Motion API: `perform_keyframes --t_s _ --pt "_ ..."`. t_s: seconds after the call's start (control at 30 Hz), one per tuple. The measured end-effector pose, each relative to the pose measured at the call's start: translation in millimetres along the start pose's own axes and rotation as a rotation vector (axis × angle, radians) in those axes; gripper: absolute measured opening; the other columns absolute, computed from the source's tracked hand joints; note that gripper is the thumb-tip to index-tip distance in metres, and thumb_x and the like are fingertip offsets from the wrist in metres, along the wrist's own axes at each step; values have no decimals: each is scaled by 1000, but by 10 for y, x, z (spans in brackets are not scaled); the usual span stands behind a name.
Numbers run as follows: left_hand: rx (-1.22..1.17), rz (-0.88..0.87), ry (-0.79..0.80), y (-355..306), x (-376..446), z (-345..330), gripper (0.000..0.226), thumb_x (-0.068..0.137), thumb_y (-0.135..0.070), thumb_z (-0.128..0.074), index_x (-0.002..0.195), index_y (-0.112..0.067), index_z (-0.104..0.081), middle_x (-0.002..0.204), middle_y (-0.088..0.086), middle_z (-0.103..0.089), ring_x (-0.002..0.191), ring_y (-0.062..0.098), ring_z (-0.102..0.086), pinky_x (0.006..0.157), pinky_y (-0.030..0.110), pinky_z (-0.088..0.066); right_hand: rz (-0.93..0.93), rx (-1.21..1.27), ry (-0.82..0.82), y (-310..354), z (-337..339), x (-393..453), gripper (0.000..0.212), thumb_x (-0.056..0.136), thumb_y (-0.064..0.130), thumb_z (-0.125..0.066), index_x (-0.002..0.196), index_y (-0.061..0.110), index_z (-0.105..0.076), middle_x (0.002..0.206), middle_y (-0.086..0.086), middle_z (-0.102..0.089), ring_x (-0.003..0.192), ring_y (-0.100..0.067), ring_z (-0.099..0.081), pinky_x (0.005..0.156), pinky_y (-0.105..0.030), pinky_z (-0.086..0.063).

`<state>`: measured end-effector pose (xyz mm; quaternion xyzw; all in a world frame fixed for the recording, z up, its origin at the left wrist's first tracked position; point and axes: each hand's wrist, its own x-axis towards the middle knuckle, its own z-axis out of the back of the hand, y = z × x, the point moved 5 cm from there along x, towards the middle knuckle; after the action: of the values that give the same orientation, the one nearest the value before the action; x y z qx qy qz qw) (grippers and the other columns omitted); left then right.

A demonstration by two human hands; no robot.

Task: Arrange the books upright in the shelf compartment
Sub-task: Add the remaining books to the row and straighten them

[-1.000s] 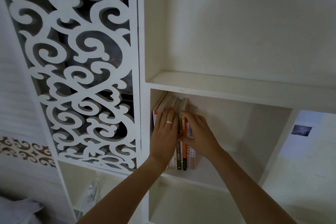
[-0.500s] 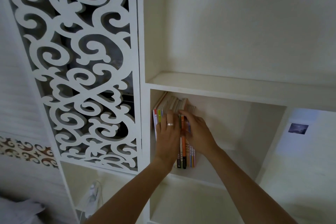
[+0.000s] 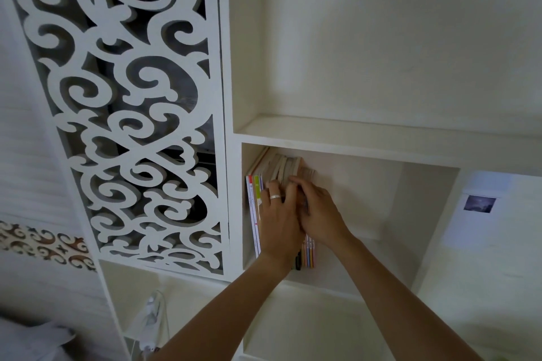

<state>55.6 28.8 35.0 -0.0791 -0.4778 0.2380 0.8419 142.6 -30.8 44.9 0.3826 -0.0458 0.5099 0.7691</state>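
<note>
— Squaring the row, by the look of the head view: both hands are on the books (image 3: 255,208), which stand packed against the left wall of the middle compartment (image 3: 381,214).

— What is each hand doing?

— The left hand (image 3: 278,223), a ring (image 3: 275,197) on one finger, lies flat on the spines, fingers fairly straight and pressing at the top corners. The right hand (image 3: 318,211) cups the outer end of the row, fingers bent over the tops of the last books. Whether it pinches one volume or only steadies the lot I cannot tell.

— Are they upright yet?

— Mostly. Their spines face out, but the tops fan and lean left toward the wall, so I judge the step to be closing up and straightening, near the end of the job.

— And next?

— Probably a push from the right to bring the tops plumb, then an easy release so nothing tips into the free space on the right.

— What holds what?

— Only that middle compartment holds books, all in its left part. The one above (image 3: 381,53) shows bare walls. The lower left recess (image 3: 117,287) holds a white thing with a cord (image 3: 152,319); I cannot name it. Left of the books is a scrollwork panel (image 3: 123,97).
</note>
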Motion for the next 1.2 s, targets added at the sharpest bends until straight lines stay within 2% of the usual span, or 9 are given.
perform_keyframes --t_s 0.2,0.43,0.63,0.73,0.8,0.9,1.03,1.13,1.2 --pt "-270 132 -127 82 -38 65 17 93 -10 -61 103 -12 -48 103 8 -45 80 17 -46 65 32 -51 18 -6 22 -27 25 4 63 97 10 -50 146 46 -37 145 5 -56 137 -24 -47 109 -49 -47" --pt "-187 59 -4 112 43 62 17 99 -8 -54 107 -21 -46 102 3 -46 80 16 -51 67 34 -56 27 -4 15 -24 -14 47 62 97 16 -50 145 51 -35 145 8 -56 137 -20 -49 107 -48 -50" --pt "-399 279 -47 239 -35 18 29 93 -21 -64 110 -25 -41 90 1 -55 69 15 -59 57 39 -55 30 7 1 -24 -45 6 57 96 21 -44 145 50 -36 144 4 -57 135 -24 -50 104 -51 -50" --pt "-343 299 3 226 -96 -37 46 94 -30 -63 130 -18 -37 98 3 -59 72 16 -62 60 38 -57 34 1 15 -11 -38 3 58 89 39 -37 146 49 -36 144 4 -56 136 -25 -48 104 -51 -50" --pt "-318 303 20 220 -72 -25 47 96 -36 -62 131 -17 -38 103 4 -60 74 17 -65 62 38 -59 43 -18 16 -18 -27 -13 57 97 27 -44 149 47 -34 146 2 -54 137 -25 -45 107 -49 -47" --pt "-411 360 27 193 -61 101 32 94 -25 -67 119 -20 -49 90 -4 -62 68 5 -62 62 33 -58 62 -22 2 -67 0 -8 70 100 14 -54 156 45 -26 148 3 -54 139 -21 -44 110 -41 -45" --pt "-384 331 -102 -7 -297 402 22 88 -22 -71 92 -18 -50 77 -12 -49 75 6 -56 51 20 -45 79 145 -9 -31 4 2 85 101 19 -59 160 47 -4 137 9 -63 116 -2 -63 100 -22 -51" --pt "-432 380 -149 -8 -487 397 31 82 -27 -76 99 -19 -51 83 -10 -50 70 10 -54 55 25 -51 53 182 -29 -35 0 -10 80 103 25 -58 159 49 -6 135 9 -63 114 0 -63 101 -26 -53" --pt "-499 461 -133 12 -545 328 44 80 -32 -77 115 -22 -51 98 -7 -57 84 8 -59 69 28 -56 48 194 -27 -30 -9 -22 76 103 25 -59 159 46 -12 133 9 -64 115 -1 -64 101 -32 -54"
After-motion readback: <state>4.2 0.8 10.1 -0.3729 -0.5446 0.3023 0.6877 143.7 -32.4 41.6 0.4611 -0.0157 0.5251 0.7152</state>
